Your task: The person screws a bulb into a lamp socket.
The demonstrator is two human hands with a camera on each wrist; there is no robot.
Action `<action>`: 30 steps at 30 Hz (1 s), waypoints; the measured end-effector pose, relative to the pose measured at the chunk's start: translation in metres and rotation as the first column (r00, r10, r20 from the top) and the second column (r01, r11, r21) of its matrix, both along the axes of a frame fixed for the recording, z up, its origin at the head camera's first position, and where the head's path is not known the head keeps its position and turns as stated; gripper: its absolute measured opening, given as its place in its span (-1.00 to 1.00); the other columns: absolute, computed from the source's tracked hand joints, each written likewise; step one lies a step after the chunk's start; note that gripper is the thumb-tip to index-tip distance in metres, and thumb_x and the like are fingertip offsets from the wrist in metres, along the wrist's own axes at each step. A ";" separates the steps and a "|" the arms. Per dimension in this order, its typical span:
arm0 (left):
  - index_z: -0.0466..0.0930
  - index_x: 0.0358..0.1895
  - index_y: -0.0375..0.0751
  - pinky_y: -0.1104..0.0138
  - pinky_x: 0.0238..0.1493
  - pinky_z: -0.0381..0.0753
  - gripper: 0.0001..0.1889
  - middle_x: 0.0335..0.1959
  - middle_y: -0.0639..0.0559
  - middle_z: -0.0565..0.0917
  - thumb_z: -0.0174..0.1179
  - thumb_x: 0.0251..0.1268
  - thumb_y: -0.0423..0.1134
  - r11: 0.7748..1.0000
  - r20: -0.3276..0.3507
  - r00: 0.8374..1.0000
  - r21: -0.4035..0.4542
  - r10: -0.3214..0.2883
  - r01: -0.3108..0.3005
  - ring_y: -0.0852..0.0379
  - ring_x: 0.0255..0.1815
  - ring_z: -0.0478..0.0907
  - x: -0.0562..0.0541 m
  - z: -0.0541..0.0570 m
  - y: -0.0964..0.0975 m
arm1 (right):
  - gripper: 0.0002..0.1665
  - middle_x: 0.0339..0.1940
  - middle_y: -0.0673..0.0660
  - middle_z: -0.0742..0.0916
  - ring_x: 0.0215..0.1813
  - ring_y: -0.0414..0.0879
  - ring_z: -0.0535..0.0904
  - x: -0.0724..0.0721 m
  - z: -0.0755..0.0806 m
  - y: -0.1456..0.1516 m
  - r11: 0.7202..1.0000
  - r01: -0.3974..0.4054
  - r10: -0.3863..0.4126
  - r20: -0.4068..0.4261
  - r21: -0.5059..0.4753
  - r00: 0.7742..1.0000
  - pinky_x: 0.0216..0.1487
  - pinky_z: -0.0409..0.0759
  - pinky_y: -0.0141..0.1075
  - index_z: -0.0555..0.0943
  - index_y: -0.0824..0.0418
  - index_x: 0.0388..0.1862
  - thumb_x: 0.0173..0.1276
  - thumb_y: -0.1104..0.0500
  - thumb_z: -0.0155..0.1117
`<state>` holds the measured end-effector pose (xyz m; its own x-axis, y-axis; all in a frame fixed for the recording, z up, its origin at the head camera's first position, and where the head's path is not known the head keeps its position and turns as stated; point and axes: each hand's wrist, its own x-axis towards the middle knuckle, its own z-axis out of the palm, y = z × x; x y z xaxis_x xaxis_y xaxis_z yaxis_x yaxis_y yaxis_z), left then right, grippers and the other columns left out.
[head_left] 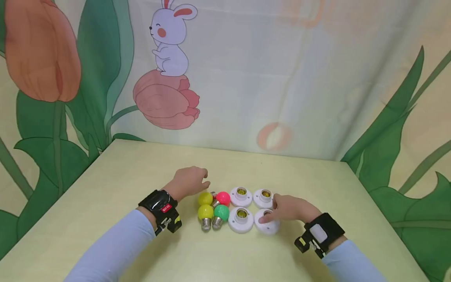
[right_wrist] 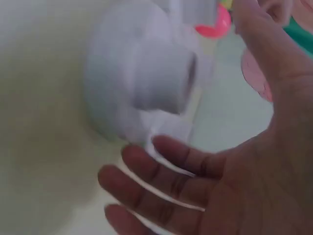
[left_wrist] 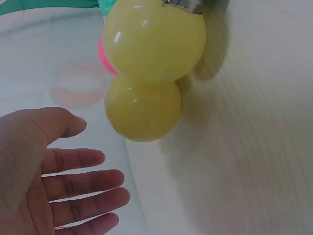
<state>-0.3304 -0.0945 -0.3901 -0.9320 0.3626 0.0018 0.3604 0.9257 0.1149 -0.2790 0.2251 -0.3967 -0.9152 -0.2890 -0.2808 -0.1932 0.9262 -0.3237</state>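
My left hand hovers just behind the light bulbs, holding nothing. Its fingers extend loosely in the left wrist view, apart from a yellow bulb. The bulbs lie close together: two yellow, one nearer, a pink bulb and a green bulb, with metal screw bases. To their right stand several round white lamp sockets. My right hand reaches over the near right lamp socket, partly covering it. Spread, slightly bent fingers lie right at a socket in the blurred right wrist view.
Other white sockets sit at the near left, far left and far right of their group. Everything rests on a pale yellow table. A printed curtain hangs behind its back edge.
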 end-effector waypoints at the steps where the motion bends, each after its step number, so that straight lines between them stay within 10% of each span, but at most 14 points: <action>1: 0.62 0.01 -0.18 0.26 -0.43 0.56 -0.63 -0.21 0.00 0.71 0.12 0.33 0.00 1.000 0.000 1.000 -0.001 -0.001 0.001 0.11 -0.38 0.52 0.000 0.000 -0.001 | -0.14 -0.28 0.05 0.61 -0.27 -0.11 0.47 0.005 -0.002 -0.001 1.000 -0.007 0.007 0.024 -0.003 1.000 -0.29 0.42 -0.25 0.47 0.21 -0.12 -0.11 -0.42 0.46; 9: 0.62 0.01 -0.18 0.29 -0.46 0.53 -0.64 -0.21 0.00 0.70 0.12 0.33 0.00 1.000 0.007 1.000 0.003 0.013 -0.013 0.11 -0.39 0.50 -0.001 0.001 -0.002 | 0.21 -0.35 0.11 0.54 -0.37 -0.06 0.49 0.030 -0.024 -0.016 0.985 0.097 -0.072 -0.164 0.146 0.984 -0.47 0.43 -0.23 0.41 0.38 -0.03 -0.36 -0.56 0.46; 17: 0.61 0.03 -0.19 0.30 -0.46 0.55 -0.62 -0.20 -0.01 0.70 0.12 0.34 0.00 1.000 0.009 1.000 0.002 0.019 -0.019 0.11 -0.39 0.51 0.001 0.002 -0.005 | 0.09 -0.33 0.13 0.53 -0.34 -0.06 0.49 0.035 -0.032 -0.022 0.989 0.127 -0.105 -0.237 0.077 0.966 -0.47 0.49 -0.23 0.43 0.41 -0.01 -0.21 -0.42 0.51; 30: 0.61 0.05 -0.19 0.24 -0.39 0.63 -0.62 -0.14 -0.04 0.71 0.11 0.35 -0.02 1.000 -0.015 1.000 0.006 0.026 -0.026 0.11 -0.34 0.56 0.002 0.005 -0.012 | -0.06 0.19 0.30 0.53 0.11 0.11 0.51 0.003 0.056 -0.049 0.943 -0.062 -0.020 -0.240 -0.328 0.971 0.10 0.56 -0.04 0.36 0.41 0.28 0.00 0.05 0.57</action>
<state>-0.3279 -0.1064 -0.3852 -0.9409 0.3383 0.0181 0.3380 0.9341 0.1144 -0.2759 0.1764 -0.3409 -0.9357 -0.3479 0.0582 -0.3202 0.7689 -0.5534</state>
